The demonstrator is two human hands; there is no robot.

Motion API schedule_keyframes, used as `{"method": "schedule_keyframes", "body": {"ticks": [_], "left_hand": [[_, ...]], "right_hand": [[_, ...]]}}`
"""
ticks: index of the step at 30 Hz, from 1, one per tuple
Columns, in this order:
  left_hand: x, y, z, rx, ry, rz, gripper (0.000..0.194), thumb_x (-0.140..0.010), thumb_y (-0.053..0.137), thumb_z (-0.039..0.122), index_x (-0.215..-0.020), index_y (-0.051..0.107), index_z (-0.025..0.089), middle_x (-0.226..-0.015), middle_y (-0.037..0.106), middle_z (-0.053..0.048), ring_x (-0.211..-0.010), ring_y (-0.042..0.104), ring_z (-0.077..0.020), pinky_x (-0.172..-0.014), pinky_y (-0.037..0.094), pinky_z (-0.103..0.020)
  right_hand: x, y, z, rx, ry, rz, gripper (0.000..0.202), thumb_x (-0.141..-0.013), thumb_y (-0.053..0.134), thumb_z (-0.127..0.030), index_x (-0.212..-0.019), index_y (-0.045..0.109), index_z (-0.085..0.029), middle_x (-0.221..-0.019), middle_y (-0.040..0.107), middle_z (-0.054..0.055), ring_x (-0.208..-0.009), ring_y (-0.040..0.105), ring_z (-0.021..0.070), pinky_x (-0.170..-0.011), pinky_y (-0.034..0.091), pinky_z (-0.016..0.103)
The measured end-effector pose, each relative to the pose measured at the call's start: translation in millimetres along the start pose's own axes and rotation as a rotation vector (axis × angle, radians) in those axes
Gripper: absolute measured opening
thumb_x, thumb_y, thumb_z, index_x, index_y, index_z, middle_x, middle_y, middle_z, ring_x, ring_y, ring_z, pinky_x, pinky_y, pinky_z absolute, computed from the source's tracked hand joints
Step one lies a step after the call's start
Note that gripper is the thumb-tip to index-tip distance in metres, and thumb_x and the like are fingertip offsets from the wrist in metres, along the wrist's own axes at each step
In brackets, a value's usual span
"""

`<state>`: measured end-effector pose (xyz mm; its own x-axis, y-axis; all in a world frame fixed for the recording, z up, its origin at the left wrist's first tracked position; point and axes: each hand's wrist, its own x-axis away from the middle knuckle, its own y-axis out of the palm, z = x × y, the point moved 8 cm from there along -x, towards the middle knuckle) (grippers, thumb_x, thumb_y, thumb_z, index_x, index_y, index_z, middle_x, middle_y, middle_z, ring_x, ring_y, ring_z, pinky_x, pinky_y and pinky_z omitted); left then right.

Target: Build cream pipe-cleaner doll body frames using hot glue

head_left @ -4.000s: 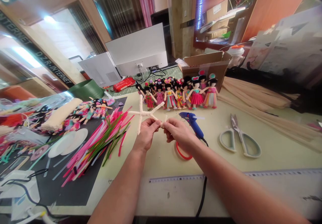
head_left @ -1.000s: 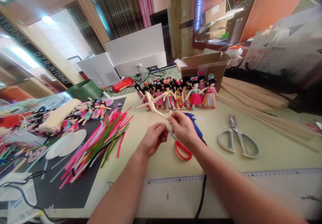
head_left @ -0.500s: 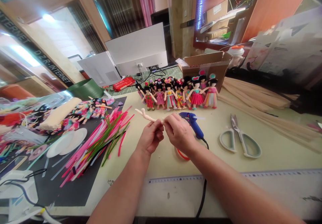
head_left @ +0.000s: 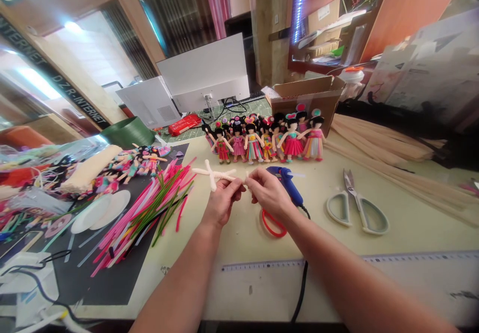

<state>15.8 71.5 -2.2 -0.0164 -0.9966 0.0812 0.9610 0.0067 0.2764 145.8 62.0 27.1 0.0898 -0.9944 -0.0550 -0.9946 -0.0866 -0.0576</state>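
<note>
A cream pipe-cleaner doll body (head_left: pixel 211 174) with crossed limbs is pinched between the thumb and fingers of my left hand (head_left: pixel 225 201). Its crossed end points left, over the table. Close by on the right, my right hand (head_left: pixel 268 188) is closed, its thumb and fingertips at the other end of the body, where a short cream tip shows. The fingers partly hide that end. A red loop (head_left: pixel 275 226) lies under my right wrist. Just behind that hand rests a blue glue gun (head_left: pixel 290 186), its black cord running toward the front edge.
Finished dolls (head_left: pixel 254 146) stand in rows before a cardboard box (head_left: pixel 329 96). Loose pink and green pipe cleaners (head_left: pixel 138 216) lie left, near white discs (head_left: pixel 112 208). Scissors (head_left: pixel 355 198) and cream pipe-cleaner bundles (head_left: pixel 389 138) are on the right. A ruler (head_left: pixel 262 265) lies in front.
The doll body has turned in my left hand, so its crossed limbs now show spread out. My right hand has shifted slightly right, showing more of the red loop.
</note>
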Motion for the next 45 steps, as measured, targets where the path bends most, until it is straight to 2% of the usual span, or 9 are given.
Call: {"method": "schedule_keyframes", "body": {"ticks": [8,16,26,31,33,37,40,42,45], "left_hand": [[-1.2,2.8,11.1,-0.180,0.136,-0.092,0.022,-0.076,0.071,0.034,-0.076,0.067,0.012,-0.064,0.059,-0.001,-0.056,0.047,-0.0076,-0.056,0.036,-0.022],[0.3,6.2,18.1,-0.226,0.196,-0.137,0.020,-0.076,0.070,0.033,-0.077,0.067,0.013,-0.064,0.058,-0.001,-0.057,0.046,-0.0085,-0.055,0.036,-0.022],[4.6,9.5,23.1,-0.174,0.230,-0.144,0.019,-0.076,0.072,0.033,-0.076,0.067,0.014,-0.064,0.056,0.000,-0.058,0.046,-0.0084,-0.057,0.037,-0.022],[4.5,11.3,2.7,-0.116,0.047,-0.099,0.027,-0.078,0.068,0.041,-0.077,0.064,0.015,-0.065,0.059,-0.001,-0.050,0.044,-0.0066,-0.049,0.032,-0.021],[9.1,18.2,-11.5,-0.206,-0.096,-0.177,0.028,-0.079,0.065,0.042,-0.074,0.064,0.015,-0.062,0.060,-0.002,-0.046,0.043,-0.0067,-0.045,0.029,-0.021],[37.2,45.3,-26.8,-0.490,-0.283,-0.596,0.029,-0.078,0.066,0.041,-0.067,0.068,0.014,-0.061,0.063,-0.007,-0.049,0.051,-0.0105,-0.047,0.037,-0.023],[52.9,55.9,-23.9,-0.460,-0.338,-0.774,0.030,-0.077,0.068,0.044,-0.076,0.072,0.014,-0.065,0.065,-0.008,-0.049,0.054,-0.0110,-0.049,0.041,-0.024],[43.3,52.1,-13.8,-0.321,-0.266,-0.662,0.034,-0.078,0.066,0.048,-0.075,0.069,0.014,-0.065,0.065,-0.007,-0.046,0.053,-0.0098,-0.046,0.039,-0.023],[20.3,32.0,-5.3,-0.089,-0.175,-0.364,0.040,-0.078,0.065,0.053,-0.081,0.066,0.014,-0.064,0.065,-0.004,-0.040,0.049,-0.0071,-0.040,0.032,-0.020]], "right_hand": [[0.3,6.0,20.7,-0.196,0.255,-0.139,0.021,-0.079,0.059,-0.036,-0.070,0.051,-0.019,-0.060,0.048,-0.003,-0.051,0.045,0.0087,-0.046,0.041,0.022],[1.3,13.9,28.5,-0.404,0.343,-0.242,0.017,-0.072,0.066,-0.030,-0.069,0.054,-0.018,-0.064,0.050,-0.002,-0.051,0.042,0.0076,-0.044,0.034,0.022],[4.8,21.3,25.3,-0.623,0.329,-0.276,0.023,-0.068,0.071,-0.029,-0.067,0.050,-0.018,-0.056,0.046,-0.006,-0.050,0.038,0.0064,-0.048,0.027,0.021],[-3.0,5.7,20.5,-0.500,0.166,-0.090,0.023,-0.072,0.067,-0.031,-0.067,0.047,-0.020,-0.055,0.047,-0.006,-0.050,0.041,0.0080,-0.051,0.031,0.023],[-6.3,-7.3,14.7,-0.381,0.070,0.033,0.022,-0.075,0.064,-0.032,-0.069,0.047,-0.021,-0.057,0.047,-0.007,-0.049,0.043,0.0086,-0.051,0.033,0.024],[-8.8,-26.7,0.9,-0.137,-0.111,0.192,0.020,-0.082,0.057,-0.033,-0.070,0.045,-0.022,-0.059,0.043,-0.006,-0.051,0.043,0.0102,-0.050,0.033,0.025],[-6.6,-30.7,-8.8,0.018,-0.247,0.231,0.018,-0.086,0.052,-0.031,-0.072,0.045,-0.022,-0.062,0.044,-0.005,-0.056,0.044,0.0114,-0.055,0.036,0.026],[-3.3,-29.4,-14.0,0.109,-0.312,0.241,0.017,-0.087,0.050,-0.028,-0.073,0.044,-0.022,-0.065,0.046,-0.004,-0.060,0.045,0.0123,-0.058,0.037,0.026],[3.0,-22.8,-23.0,0.245,-0.406,0.235,0.016,-0.088,0.049,-0.024,-0.073,0.043,-0.022,-0.068,0.047,-0.002,-0.064,0.045,0.0137,-0.060,0.036,0.027]]}}
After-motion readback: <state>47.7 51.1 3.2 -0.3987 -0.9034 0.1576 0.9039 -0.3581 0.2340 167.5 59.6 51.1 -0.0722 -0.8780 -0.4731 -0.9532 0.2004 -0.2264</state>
